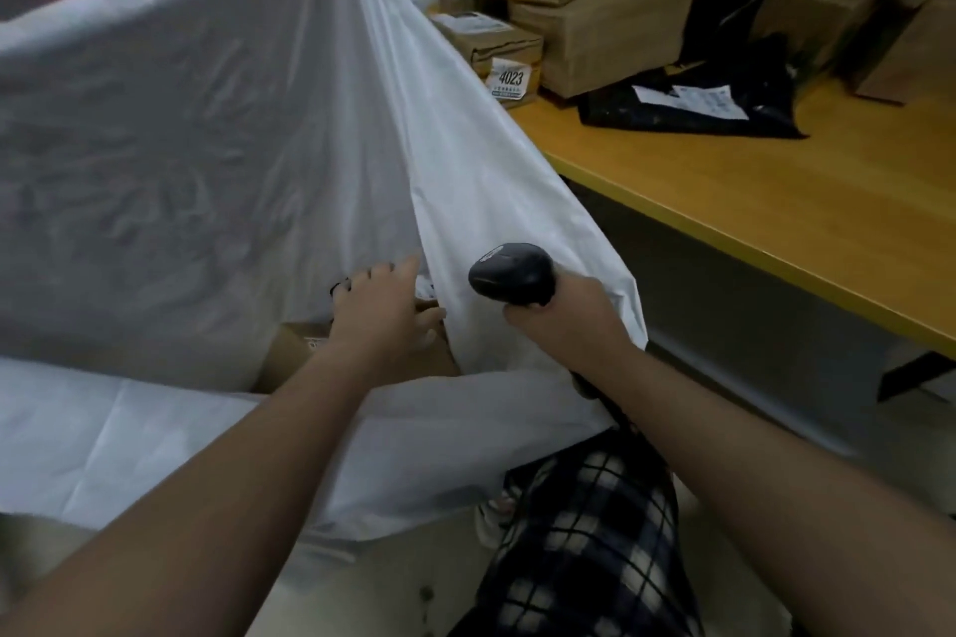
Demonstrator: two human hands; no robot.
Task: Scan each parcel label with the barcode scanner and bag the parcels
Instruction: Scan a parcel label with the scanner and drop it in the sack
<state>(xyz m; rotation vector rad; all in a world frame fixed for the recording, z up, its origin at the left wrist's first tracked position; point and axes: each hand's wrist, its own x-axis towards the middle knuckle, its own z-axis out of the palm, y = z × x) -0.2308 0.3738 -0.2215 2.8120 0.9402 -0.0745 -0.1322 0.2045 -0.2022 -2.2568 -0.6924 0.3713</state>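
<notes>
The white bag [207, 145] fills the left of the frame and hides most of the cardboard parcel [289, 352] inside it; you see only a brown corner at lower centre, its label too blurred to read. Your left hand [383, 310] reaches into the bag's mouth, fingers straight and spread over the parcel's top. Your right hand [564, 321], just right of centre, is wrapped round the handle of the barcode scanner [512, 274], so only its black head shows. Whether that hand also pinches the bag's edge, you cannot tell. At upper right, stacked boxes [595, 16] and a black mailer [688, 109] sit on the wooden table [750, 202], the stack cut off by the frame.
</notes>
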